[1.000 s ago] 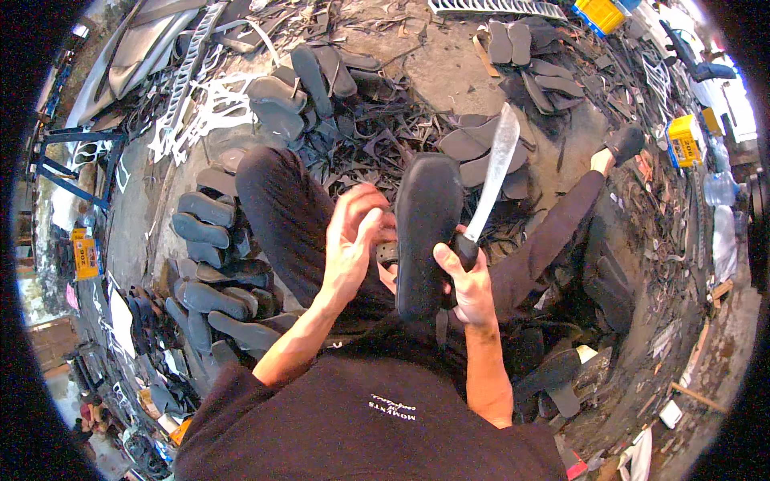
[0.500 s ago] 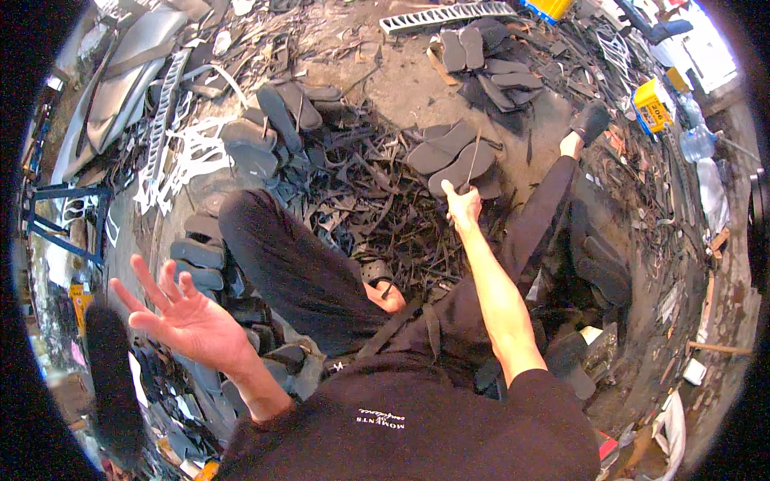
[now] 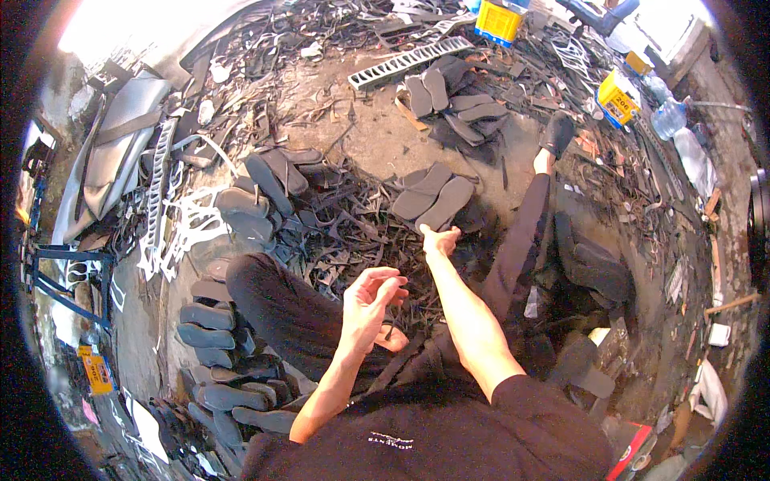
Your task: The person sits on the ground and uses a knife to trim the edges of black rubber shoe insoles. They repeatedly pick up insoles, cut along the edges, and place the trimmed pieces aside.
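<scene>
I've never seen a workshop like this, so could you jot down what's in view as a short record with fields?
Setting: dirt floor strewn with dark rubber scraps
Person: seated, legs in dark trousers, one stretched out
Left hand: raised over the lap, fingers curled, empty
Right hand: stretched forward, reaching at a pair of grey sole cut-outs
Left side: stacked grey soles
Far side: another sole pile, yellow containers, clear plastic bottle
</scene>
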A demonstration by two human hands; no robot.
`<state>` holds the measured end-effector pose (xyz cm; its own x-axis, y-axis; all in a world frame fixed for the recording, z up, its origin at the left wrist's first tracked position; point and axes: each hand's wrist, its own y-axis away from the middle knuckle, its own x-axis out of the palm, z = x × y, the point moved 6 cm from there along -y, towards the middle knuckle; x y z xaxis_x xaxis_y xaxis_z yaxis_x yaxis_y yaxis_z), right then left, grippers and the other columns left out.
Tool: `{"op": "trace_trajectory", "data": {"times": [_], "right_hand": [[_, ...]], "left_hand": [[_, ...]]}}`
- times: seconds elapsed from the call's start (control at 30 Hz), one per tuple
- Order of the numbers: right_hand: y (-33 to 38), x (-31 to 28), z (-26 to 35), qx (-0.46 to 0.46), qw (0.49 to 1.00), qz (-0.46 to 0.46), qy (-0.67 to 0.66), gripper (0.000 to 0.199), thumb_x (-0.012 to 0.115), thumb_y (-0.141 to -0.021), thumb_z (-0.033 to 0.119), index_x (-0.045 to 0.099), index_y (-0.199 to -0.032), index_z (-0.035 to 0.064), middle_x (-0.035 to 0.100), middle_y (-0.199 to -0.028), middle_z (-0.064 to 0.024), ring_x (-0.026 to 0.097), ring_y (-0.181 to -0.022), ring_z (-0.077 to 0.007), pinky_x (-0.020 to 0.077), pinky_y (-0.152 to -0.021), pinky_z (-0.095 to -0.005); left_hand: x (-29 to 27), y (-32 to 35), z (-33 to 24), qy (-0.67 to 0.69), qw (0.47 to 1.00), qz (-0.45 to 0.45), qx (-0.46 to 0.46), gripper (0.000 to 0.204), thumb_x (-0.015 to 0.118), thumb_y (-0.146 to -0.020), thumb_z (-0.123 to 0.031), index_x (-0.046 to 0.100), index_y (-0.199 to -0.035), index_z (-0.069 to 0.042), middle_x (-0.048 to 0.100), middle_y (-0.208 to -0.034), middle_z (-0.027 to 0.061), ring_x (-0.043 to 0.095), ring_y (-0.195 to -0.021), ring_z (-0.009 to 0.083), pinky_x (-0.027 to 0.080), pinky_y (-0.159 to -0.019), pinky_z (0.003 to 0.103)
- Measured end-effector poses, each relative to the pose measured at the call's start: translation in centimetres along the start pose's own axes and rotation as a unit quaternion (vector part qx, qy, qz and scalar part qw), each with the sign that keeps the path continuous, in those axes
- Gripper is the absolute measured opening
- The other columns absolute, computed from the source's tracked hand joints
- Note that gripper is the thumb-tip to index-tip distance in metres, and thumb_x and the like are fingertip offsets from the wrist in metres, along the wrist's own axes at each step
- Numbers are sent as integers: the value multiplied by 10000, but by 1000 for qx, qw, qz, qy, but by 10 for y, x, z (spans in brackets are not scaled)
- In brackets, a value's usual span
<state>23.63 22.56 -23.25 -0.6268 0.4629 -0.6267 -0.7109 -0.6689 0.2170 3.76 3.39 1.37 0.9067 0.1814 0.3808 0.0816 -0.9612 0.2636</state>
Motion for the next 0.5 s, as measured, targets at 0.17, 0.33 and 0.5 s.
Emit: {"op": "trace_trajectory", "data": {"times": [0.17,0.33,0.5], "right_hand": [[41,-64,48,15,924,242,-295,318,894,-851,147,705,-1064,7,635,-767,-15,568,-547,-112,552,-471,-325],[121,-167,76,58,850,386,-354,344,834,-948,144,627,-1196,26,662,-884,-42,545,-523,-117,548,-515,-320],[138,-201,74,-38,903,376,-204,285,737,-1047,281,673,-1168,31,675,-895,-50,575,-569,-140,529,-543,-349]], "left_hand": [[-68,-28,35,-15,994,-109,2,259,755,-1020,-202,703,-1245,-84,763,-1160,59,685,-1029,119,536,-910,289],[-63,-39,45,-168,964,-173,-109,925,861,-909,-470,431,-1581,-1,527,-1579,215,496,-1462,339,424,-1180,444],[-44,-36,27,-99,985,-143,-21,696,863,-929,-390,615,-1429,26,734,-1296,125,687,-1141,219,533,-1033,372]]}}
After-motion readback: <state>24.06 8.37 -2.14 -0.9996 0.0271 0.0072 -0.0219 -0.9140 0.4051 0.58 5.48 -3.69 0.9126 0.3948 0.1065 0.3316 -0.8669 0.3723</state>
